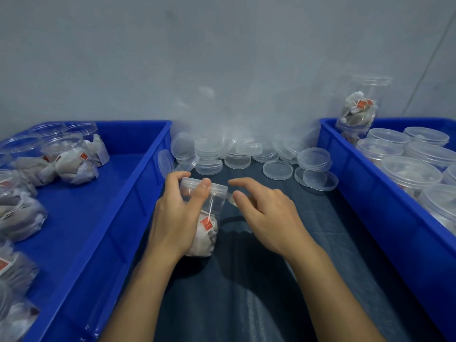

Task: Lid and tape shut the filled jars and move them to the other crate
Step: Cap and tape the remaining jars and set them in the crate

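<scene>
A clear plastic jar [206, 225] filled with tea bags stands between the two crates, its clear lid [217, 187] on top. My left hand [177, 213] grips the jar from the left, thumb lying across the lid's rim. My right hand [266, 213] is just right of the jar, thumb and forefinger pinching a strip of clear tape [230, 199] that runs to the jar's rim. The left blue crate [118, 208] holds several filled jars without lids [71, 161]. The right blue crate [365, 193] holds several lidded jars [409, 171].
A pile of loose clear lids [246, 154] lies on the dark cloth [246, 280] behind the jar, against the grey wall. One lidded jar [357, 112] stands stacked high at the right crate's back left corner. The crate walls flank my arms closely.
</scene>
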Tool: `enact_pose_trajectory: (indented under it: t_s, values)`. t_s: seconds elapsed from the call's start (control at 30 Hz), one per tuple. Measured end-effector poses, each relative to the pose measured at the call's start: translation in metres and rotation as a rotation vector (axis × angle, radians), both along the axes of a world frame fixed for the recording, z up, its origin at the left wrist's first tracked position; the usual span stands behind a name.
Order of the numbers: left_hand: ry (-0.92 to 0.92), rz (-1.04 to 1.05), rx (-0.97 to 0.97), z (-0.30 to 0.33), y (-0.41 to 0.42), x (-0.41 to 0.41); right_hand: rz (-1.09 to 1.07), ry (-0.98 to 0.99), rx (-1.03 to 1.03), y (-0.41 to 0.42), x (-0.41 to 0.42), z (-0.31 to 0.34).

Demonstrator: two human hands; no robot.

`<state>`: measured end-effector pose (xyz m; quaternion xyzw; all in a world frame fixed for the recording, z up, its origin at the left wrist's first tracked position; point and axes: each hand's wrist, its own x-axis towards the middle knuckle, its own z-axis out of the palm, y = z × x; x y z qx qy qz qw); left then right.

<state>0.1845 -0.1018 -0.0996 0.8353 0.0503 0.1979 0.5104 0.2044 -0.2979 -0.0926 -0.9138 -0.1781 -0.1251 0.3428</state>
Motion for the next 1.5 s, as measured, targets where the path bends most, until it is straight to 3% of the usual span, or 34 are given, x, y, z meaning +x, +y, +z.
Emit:
enact_pose_trajectory:
  t_s: [0.3, 0.4, 0.47, 0.63, 0.77, 0.83, 0.93, 1.5]
  values:
    - [0.031, -0.149, -0.319, -0.001, -0.002, 0.002, 0.003, 0.015, -0.069, 0.001, 0.002, -0.005]
    - [0.059, -0.156, -0.340, -0.002, -0.002, 0.002, -0.014, -0.012, -0.072, 0.003, 0.001, -0.004]
    - [0.048, -0.126, -0.259, -0.001, -0.004, 0.002, -0.033, -0.040, -0.069, 0.005, 0.000, -0.003]
    - [-0.147, 0.193, 0.128, 0.001, -0.010, -0.002, -0.101, -0.158, -0.095, 0.012, -0.005, -0.004]
    - [-0.083, 0.155, 0.246, 0.000, -0.021, -0.002, -0.141, -0.244, -0.144, 0.023, -0.011, -0.007]
    - [-0.063, 0.122, 0.282, -0.002, -0.023, 0.000, -0.085, -0.178, -0.119, 0.025, -0.012, -0.006]
    - [-0.064, 0.090, 0.226, -0.002, -0.017, 0.000, 0.007, -0.041, -0.051, 0.021, -0.011, -0.002]
    - [-0.038, -0.073, -0.167, -0.002, -0.003, 0.002, -0.019, -0.065, -0.084, 0.003, 0.000, -0.005]
